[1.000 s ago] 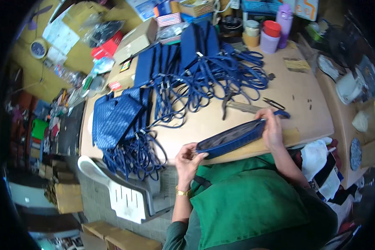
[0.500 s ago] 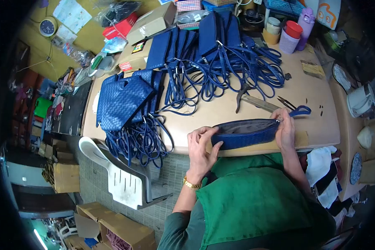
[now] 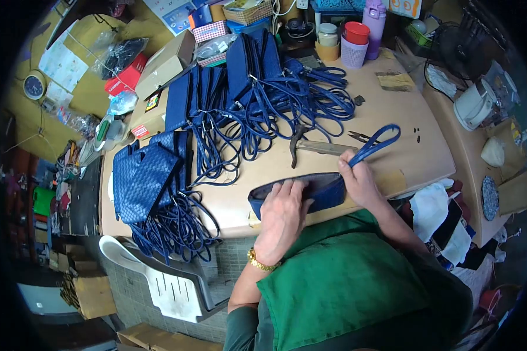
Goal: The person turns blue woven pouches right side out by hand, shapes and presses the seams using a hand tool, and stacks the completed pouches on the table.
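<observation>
A dark blue zip pouch with a grey lining lies unzipped at the table's front edge. My left hand, with a gold bracelet at its wrist, grips the pouch's near wall; its fingers reach into the opening and its thumb stays outside. At the right end of the pouch, my right hand is closed around the base of a blue wrist strap, whose loop sticks up to the right. Just beyond the pouch lie a hammer with a wooden handle and a pair of dark thread snips.
Blue pouches with looped straps stand in bunches at the back. Another stack of woven blue pouches hangs over the table's left edge. A white plastic chair stands below. Cups and a purple bottle are at the back right.
My left hand has moved from the pouch's left end into its opening. My right hand has raised the wrist strap, its loop now upright. The whole view has shifted.
</observation>
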